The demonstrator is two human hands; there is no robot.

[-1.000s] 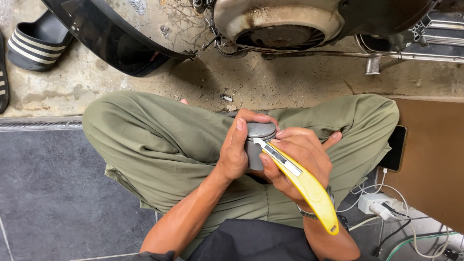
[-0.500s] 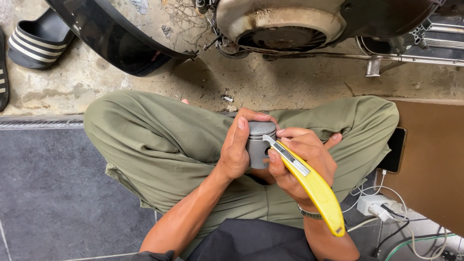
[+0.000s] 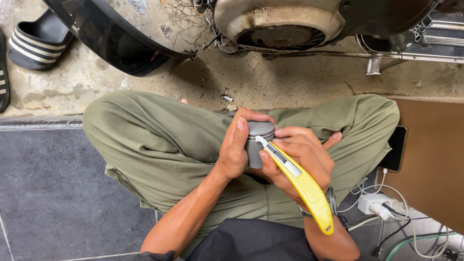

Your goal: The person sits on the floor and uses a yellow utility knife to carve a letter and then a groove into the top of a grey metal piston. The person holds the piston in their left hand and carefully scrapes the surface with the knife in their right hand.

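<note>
Left hand [image 3: 237, 150] grips grey metal cup [image 3: 258, 142] | right hand [image 3: 299, 157] holds yellow knife [image 3: 302, 183] | blade could slip, cut left thumb.

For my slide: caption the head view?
Left hand holds grey metal cylinder; right hand applies yellow utility knife.

Left hand [image 3: 237, 147] curls shut over the lap, thumb up; right hand [image 3: 302, 157] clenched beside it, fingers [image 3: 290, 131] folded; forearms converge.
</note>
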